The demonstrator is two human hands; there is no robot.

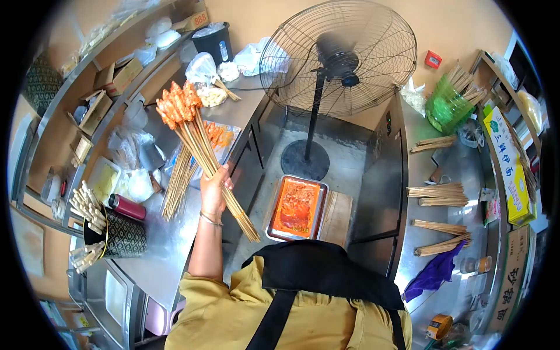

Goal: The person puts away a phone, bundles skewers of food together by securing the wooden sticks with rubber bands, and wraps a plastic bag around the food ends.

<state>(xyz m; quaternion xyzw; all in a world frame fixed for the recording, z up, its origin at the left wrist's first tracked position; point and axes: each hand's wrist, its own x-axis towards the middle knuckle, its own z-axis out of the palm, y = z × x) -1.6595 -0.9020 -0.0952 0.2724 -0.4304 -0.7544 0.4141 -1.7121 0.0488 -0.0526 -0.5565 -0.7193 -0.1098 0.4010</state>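
My left hand (214,191) is closed around a thick bundle of meat skewers (201,146). Reddish, sauce-coated meat clusters at the upper end, and the bare stick ends point down to the right. Beneath the bundle, on the left steel counter (163,256), more skewers (177,185) lie with their orange meat end on a tray (234,132). Low down ahead of my body stands a metal tray (324,195) of meat in red-orange sauce (296,204). My right hand does not show; my clothing fills the lower middle.
A large standing fan (315,111) rises from the floor ahead. Bundles of sticks (443,191) and a purple cloth (434,271) lie on the right counter. A patterned bucket (125,236) of skewers and a maroon flask (127,206) stand at left. Shelves line both sides.
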